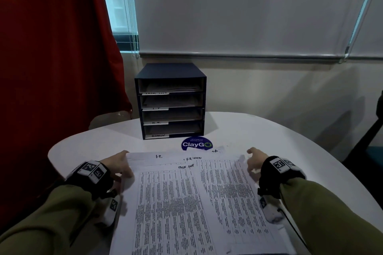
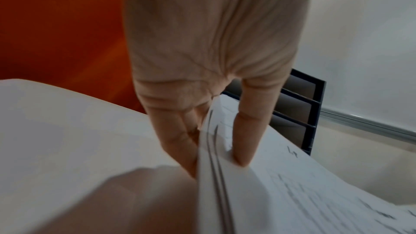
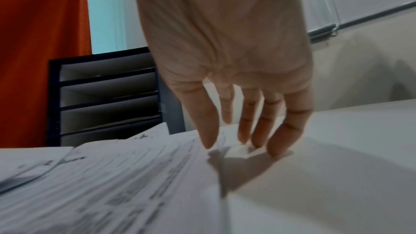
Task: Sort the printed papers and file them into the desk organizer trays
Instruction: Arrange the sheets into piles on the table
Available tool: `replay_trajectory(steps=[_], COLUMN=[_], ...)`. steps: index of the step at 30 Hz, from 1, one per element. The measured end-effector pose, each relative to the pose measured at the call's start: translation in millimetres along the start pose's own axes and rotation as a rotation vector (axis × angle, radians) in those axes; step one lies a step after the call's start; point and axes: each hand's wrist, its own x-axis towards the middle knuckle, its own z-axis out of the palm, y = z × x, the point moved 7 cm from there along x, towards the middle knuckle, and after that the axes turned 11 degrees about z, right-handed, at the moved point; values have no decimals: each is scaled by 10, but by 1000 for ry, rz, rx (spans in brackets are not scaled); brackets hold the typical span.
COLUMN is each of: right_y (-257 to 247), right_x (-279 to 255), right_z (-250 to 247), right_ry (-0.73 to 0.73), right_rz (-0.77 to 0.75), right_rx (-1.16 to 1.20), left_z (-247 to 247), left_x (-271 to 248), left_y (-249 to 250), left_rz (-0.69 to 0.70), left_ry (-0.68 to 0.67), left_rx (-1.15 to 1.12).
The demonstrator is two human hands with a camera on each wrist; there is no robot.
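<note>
A fanned stack of printed papers [image 1: 186,203] lies on the white table [image 1: 269,134] before me; its top sheets carry handwritten headings such as "I.T." and "Task list". My left hand [image 1: 119,163] holds the stack's left edge. In the left wrist view one finger of this left hand [image 2: 216,166] lies on top of the papers [image 2: 292,193], the others against and under the edge. My right hand [image 1: 253,160] is at the stack's right edge. In the right wrist view the right hand [image 3: 243,147] has straight fingers, tips touching the papers [image 3: 112,184] and table. The dark blue organizer [image 1: 172,101] stands behind the papers.
The organizer [image 3: 101,95] has several trays labelled TASK LIST, I.T., H.R. and ADMIN, each with sheets inside. A round blue ClayGo sticker [image 1: 196,144] lies between it and the papers. A red curtain [image 1: 51,68] hangs at left. A dark chair [image 1: 373,130] stands at right.
</note>
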Motion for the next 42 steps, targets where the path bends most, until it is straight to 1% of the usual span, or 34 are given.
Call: replay_trajectory(steps=[2, 4, 8, 11, 14, 16, 18, 20, 21, 25, 26, 29, 33, 35, 38, 40, 42], right_y=[46, 77, -20, -143, -249, -281, -295, -282, -264, -118, -84, -15, 50, 47, 38, -25, -150], right_x=[21, 26, 30, -19, -125, -183, -213, -210, -199, -158, -157, -99, 23, -12, -78, -73, -85], right_z=[-6, -10, -17, -94, -176, -237, -266, -261, -278, -479, -510, -480, -281, -214, -99, 36, 198], right_ry=[-53, -48, 17, 137, 221, 257, 261, 246, 261, 393, 403, 332, 105, 42, -12, -85, -177], right_rz=[-9, -22, -89, -165, -257, -299, -329, -327, -319, -267, -254, -217, -155, -141, -70, -29, -29], right_rx=[160, 240, 190, 94, 86, 107, 86, 36, 38, 256, 298, 382, 564, 623, 676, 694, 683], left_z=[-19, -34, -32, -7, 48, 89, 130, 159, 174, 210, 213, 204, 248, 286, 357, 423, 481], left_x=[-22, -48, -66, -70, -79, -77, -95, -104, -123, -159, -168, -178, -166, -133, -81, -33, 22], left_y=[-43, -69, -45, 10, 80, 118, 164, 183, 200, 214, 214, 214, 216, 215, 234, 251, 235], left_rz=[2, -1, 0, 3, 2, -11, -14, -7, -7, -2, -7, -9, -7, -4, -3, -15, -28], left_ry=[3, 1, 3, 11, -3, -9, -18, -28, -42, -94, -103, -88, -77, -88, -100, -102, -98], left_rx=[0, -5, -1, -13, -21, -39, -31, -25, -16, -3, 4, 12, -24, -44, -102, -137, -103])
